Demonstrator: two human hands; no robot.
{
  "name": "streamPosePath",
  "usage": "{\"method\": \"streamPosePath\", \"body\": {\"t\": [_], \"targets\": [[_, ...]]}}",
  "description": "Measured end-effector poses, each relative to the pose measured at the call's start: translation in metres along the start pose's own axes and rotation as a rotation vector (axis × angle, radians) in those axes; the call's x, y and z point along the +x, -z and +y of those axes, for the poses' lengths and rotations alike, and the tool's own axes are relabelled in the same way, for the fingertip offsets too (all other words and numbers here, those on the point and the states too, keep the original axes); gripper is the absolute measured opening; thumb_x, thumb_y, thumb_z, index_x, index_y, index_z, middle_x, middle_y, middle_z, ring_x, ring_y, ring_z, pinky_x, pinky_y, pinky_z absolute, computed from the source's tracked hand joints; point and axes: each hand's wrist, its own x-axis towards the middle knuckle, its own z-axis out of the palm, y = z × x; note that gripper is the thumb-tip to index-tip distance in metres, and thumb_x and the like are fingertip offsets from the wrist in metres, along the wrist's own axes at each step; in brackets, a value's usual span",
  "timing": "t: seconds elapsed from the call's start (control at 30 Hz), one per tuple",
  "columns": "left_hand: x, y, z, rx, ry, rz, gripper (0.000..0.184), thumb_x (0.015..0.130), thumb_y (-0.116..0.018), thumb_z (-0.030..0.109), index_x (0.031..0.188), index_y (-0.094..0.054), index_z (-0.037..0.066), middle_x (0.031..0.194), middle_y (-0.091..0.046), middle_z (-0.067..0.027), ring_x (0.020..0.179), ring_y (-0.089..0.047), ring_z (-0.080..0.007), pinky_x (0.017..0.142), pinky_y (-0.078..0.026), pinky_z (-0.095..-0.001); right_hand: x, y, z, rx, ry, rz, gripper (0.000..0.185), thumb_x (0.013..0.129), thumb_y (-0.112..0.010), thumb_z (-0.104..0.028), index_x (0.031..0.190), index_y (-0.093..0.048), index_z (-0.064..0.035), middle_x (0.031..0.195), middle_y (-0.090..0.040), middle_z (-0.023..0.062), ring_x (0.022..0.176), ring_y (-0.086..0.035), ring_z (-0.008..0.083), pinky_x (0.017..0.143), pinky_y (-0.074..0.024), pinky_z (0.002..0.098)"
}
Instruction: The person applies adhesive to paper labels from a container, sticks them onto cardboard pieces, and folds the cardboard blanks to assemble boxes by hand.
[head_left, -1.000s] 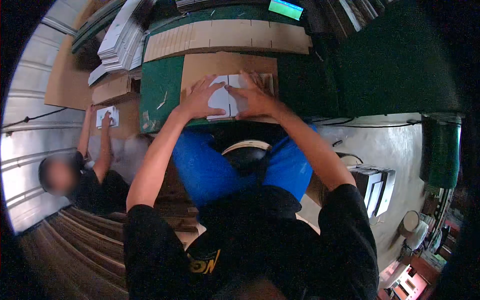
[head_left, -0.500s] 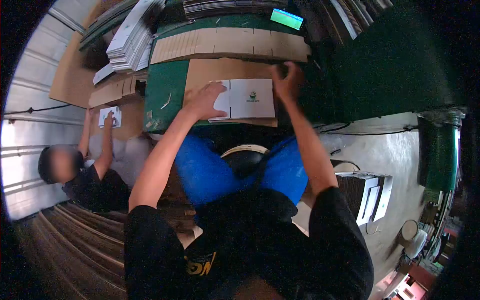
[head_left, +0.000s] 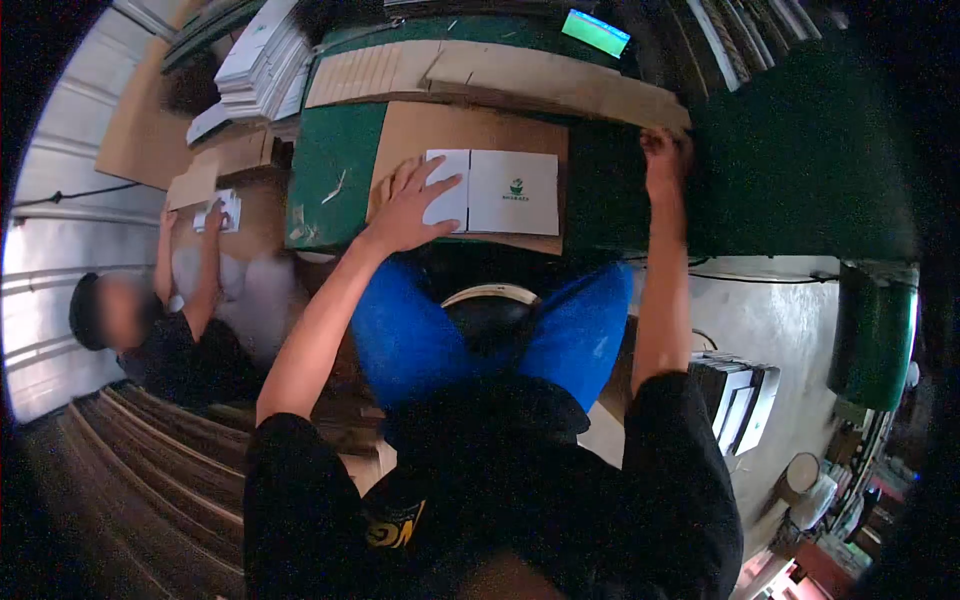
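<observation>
A white printed card panel (head_left: 513, 192) with a green logo and a dark fold line lies on a brown cardboard sheet (head_left: 480, 125) on the green table. My left hand (head_left: 405, 212) rests with spread fingers on the panel's left end. Far to the right, my right hand (head_left: 667, 165) has its fingers closed at the right end of a long brown cardboard strip (head_left: 560, 90). That strip lies skewed over a row of slotted strips (head_left: 370, 78), its right end angled toward me. The fingertips of the right hand are partly blurred.
White folded card pieces (head_left: 262, 70) are stacked at the upper left. A lit phone (head_left: 596, 34) lies at the table's back. Another person (head_left: 165, 330) works with a white piece at the left. Bundled panels (head_left: 735, 400) stand on the right, by a green post (head_left: 875, 335).
My right hand has moved right, from beside the white panel to the strip's end. The top strip has shifted right and turned askew. My left hand stays on the panel.
</observation>
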Motion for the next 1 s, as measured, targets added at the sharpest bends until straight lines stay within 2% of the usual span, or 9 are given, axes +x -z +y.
{"method": "streamPosePath", "body": {"t": [0.07,0.13,0.17,0.23,0.3,0.37,0.47,0.67,1.0], "targets": [[-0.003,-0.005,-0.001,-0.042,-0.025,0.061,0.067,0.083,-0.067,0.052,0.143,-0.048,0.030,0.157,-0.027,-0.0067,0.146,-0.020,-0.0357,0.113,-0.020,-0.0592,-0.013,0.050,0.014,-0.650,0.664,-0.204,0.027,0.087,-0.066,-0.004,0.108,-0.049,-0.0042,0.089,-0.060,0.0110,0.074,-0.060,0.0205,0.069,-0.0516,0.0342],[-0.007,-0.008,0.002,-0.031,0.004,0.079,0.067,0.083,-0.068,0.050,0.142,-0.049,0.027,0.155,-0.032,-0.0087,0.144,-0.024,-0.0364,0.113,-0.020,-0.0574,-0.063,0.034,-0.026,0.403,-0.054,-0.086,0.017,0.090,-0.063,-0.005,0.105,-0.056,-0.0033,0.087,-0.060,0.0105,0.073,-0.058,0.0199,0.071,-0.0521,0.0337],[-0.008,-0.011,0.002,-0.013,0.019,0.099,0.066,0.082,-0.069,0.048,0.141,-0.051,0.024,0.152,-0.036,-0.0107,0.142,-0.027,-0.0371,0.113,-0.021,-0.0556,-0.082,0.033,-0.025,0.398,-0.061,-0.083,0.017,0.090,-0.063,-0.005,0.105,-0.056,-0.0033,0.087,-0.060,0.0105,0.073,-0.058,0.0199,0.071,-0.0521,0.0337],[-0.008,-0.027,-0.010,-0.094,0.027,0.059,0.066,0.082,-0.070,0.046,0.139,-0.051,0.018,0.147,-0.041,-0.0137,0.137,-0.033,-0.0386,0.112,-0.026,-0.0528,-0.110,0.027,-0.023,-0.147,0.043,-0.083,0.015,0.091,-0.062,-0.008,0.104,-0.061,-0.0013,0.085,-0.061,0.0087,0.073,-0.058,0.0197,0.070,-0.0514,0.0336],[-0.008,-0.018,-0.007,-0.369,0.039,-0.001,0.066,0.080,-0.074,0.039,0.133,-0.053,0.005,0.135,-0.053,-0.0193,0.126,-0.047,-0.0417,0.108,-0.036,-0.0469,-0.151,-0.020,-0.023,-0.867,0.528,-0.297,0.027,0.089,-0.063,-0.011,0.113,-0.061,0.0010,0.085,-0.063,0.0099,0.073,-0.060,0.0190,0.069,-0.0509,0.0328],[-0.009,-0.042,-0.021,-0.316,-0.021,0.049,0.065,0.079,-0.076,0.038,0.132,-0.054,0.006,0.134,-0.054,-0.0189,0.126,-0.047,-0.0409,0.108,-0.036,-0.0474,-0.170,-0.058,-0.006,-1.220,0.187,-0.575,0.045,0.080,-0.070,-0.014,0.122,-0.058,-0.0030,0.091,-0.068,0.0193,0.081,-0.067,0.0252,0.076,-0.0530,0.0383],[-0.004,-0.047,-0.024,-0.233,-0.108,0.122,0.062,0.078,-0.076,0.036,0.130,-0.057,0.006,0.134,-0.055,-0.0184,0.127,-0.047,-0.0396,0.108,-0.036,-0.0479,-0.170,-0.079,0.051,-1.245,0.395,-0.803,0.054,0.074,-0.074,-0.019,0.124,-0.057,-0.0089,0.088,-0.068,0.0194,0.083,-0.068,0.0333,0.076,-0.0542,0.0436],[-0.006,-0.037,-0.018,-0.277,-0.102,0.170,0.059,0.078,-0.076,0.034,0.129,-0.058,0.008,0.133,-0.056,-0.0174,0.127,-0.048,-0.0375,0.108,-0.037,-0.0473,-0.138,-0.094,0.059,-1.291,0.644,-1.027,0.082,0.056,-0.087,-0.041,0.126,-0.055,-0.0139,0.142,-0.038,0.0247,0.131,-0.038,0.0453,0.108,-0.0342,0.0544],[-0.019,-0.011,0.002,-0.314,0.073,0.088,0.065,0.079,-0.077,0.035,0.134,-0.054,0.006,0.133,-0.056,-0.0193,0.124,-0.051,-0.0360,0.106,-0.039,-0.0445,-0.142,-0.100,0.054,-1.340,0.528,-1.040,0.085,0.050,-0.089,-0.048,0.125,-0.057,-0.0228,0.134,-0.043,0.0210,0.131,-0.036,0.0431,0.109,-0.0315,0.0522]]}}
